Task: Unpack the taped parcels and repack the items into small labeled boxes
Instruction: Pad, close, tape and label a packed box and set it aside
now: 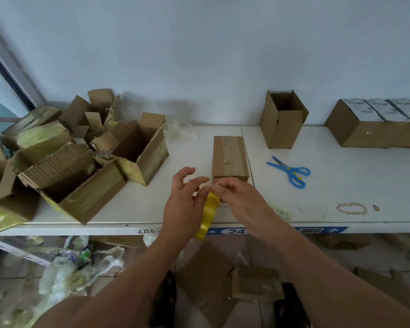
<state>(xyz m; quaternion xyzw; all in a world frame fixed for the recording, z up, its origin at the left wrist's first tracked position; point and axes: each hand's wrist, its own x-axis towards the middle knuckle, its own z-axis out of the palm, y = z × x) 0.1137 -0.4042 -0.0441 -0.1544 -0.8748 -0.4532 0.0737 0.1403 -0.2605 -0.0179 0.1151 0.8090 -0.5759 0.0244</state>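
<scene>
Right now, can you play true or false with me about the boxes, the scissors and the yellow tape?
1. The blue plastic scissors lie on the white table. True.
2. The right hand pinches the yellow tape strip. True.
3. The scissors are held in the left hand. False: they lie untouched, right of the taped brown cardboard box.
4. The upright brown cardboard box near the wall is sealed. False: its top is open.
5. The torn cardboard boxes sit on the table's right end. False: they are piled on the left.
</scene>
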